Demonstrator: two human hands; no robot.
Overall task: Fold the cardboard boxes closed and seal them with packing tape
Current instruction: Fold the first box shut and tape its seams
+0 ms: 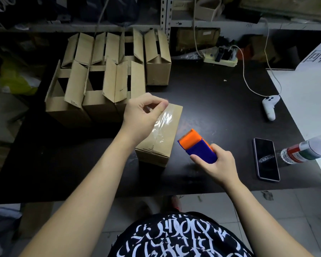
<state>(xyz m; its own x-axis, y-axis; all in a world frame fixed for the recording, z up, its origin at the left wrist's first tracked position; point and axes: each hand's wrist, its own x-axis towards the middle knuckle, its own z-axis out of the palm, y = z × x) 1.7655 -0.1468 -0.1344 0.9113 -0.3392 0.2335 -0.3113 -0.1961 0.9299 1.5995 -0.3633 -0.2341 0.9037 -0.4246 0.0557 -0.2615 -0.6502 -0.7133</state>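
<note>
Cardboard box, flaps closed, lies on the black table, its long axis running away from the person, with clear tape along the seam. The nearer left hand pinches the tape's far end. The right hand grips a tape dispenser just right of the box.

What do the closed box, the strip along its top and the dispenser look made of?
Closed box: brown cardboard, likely corrugated, matte; creases and raw edges show. Strip: clear plastic tape, glossy; wrinkled glare, cardboard visible through it. Dispenser: probably hard plastic, smooth orange and blue; even colour, slight sheen.
</note>
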